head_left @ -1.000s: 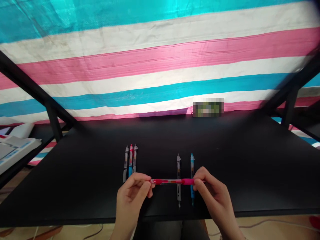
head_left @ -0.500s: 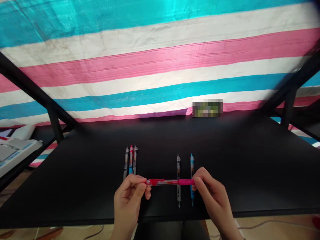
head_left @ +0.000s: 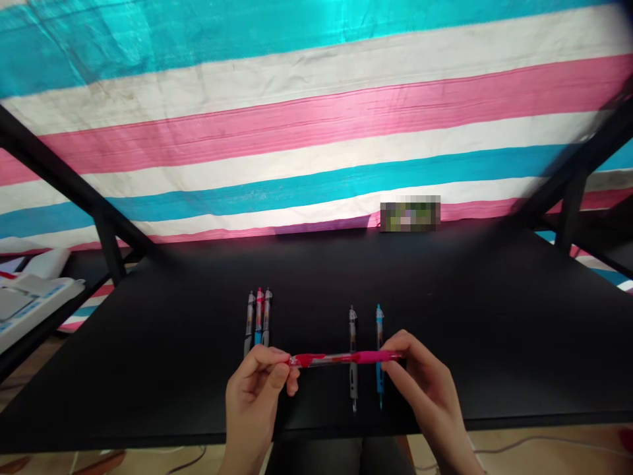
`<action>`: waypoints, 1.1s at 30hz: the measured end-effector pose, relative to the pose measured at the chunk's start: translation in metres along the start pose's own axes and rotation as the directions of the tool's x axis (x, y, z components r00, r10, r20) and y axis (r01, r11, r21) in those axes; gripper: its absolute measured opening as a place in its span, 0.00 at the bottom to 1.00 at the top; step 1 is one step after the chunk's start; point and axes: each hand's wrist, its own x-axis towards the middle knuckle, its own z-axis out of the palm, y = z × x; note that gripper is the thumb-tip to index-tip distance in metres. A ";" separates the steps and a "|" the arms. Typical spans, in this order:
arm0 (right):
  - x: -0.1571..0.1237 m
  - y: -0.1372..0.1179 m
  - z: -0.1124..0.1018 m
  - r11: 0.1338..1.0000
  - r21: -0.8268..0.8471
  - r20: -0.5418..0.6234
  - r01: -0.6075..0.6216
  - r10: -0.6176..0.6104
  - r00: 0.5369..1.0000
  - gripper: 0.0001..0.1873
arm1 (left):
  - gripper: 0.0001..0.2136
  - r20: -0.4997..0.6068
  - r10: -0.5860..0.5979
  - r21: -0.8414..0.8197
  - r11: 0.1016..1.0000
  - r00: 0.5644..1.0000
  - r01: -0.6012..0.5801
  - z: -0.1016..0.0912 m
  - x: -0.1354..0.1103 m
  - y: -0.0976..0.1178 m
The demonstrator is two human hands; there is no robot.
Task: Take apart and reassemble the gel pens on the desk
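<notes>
A red pen (head_left: pixel 341 359) is held level above the black table (head_left: pixel 469 316), crosswise to me. My left hand (head_left: pixel 260 389) pinches its clip end and my right hand (head_left: pixel 422 382) pinches its pink grip end. Just beneath it lie a grey pen (head_left: pixel 353 349) and a blue pen (head_left: pixel 379 343), side by side and pointing toward me. Three more pens (head_left: pixel 258 316) lie close together to the left, just beyond my left hand.
A striped cloth of blue, white and pink (head_left: pixel 316 132) hangs behind the table. Black frame bars (head_left: pixel 74 191) slant at both sides. A white device (head_left: pixel 30 300) sits on a lower surface at far left. A blurred patch (head_left: pixel 410 213) rests at the table's back edge.
The red pen has shifted slightly left and my right fingers have slid toward its tip end. Both hands stay closed on it. The pens on the table have not moved.
</notes>
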 end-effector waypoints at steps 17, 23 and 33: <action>0.000 0.002 0.001 1.000 0.025 0.015 -0.016 0.016 1.000 0.20 | 0.09 0.015 -0.005 -0.010 1.000 1.000 0.005 -0.001 0.001 0.002; -0.001 -0.001 0.003 0.997 0.036 -0.030 -0.068 0.069 0.997 0.15 | 0.09 0.009 -0.011 -0.012 1.000 1.000 0.011 -0.003 -0.001 -0.001; 0.002 0.018 -0.005 0.979 0.203 -0.048 0.012 -0.002 0.999 0.08 | 0.10 -0.058 -0.011 -0.069 0.998 0.998 0.007 0.003 0.001 0.004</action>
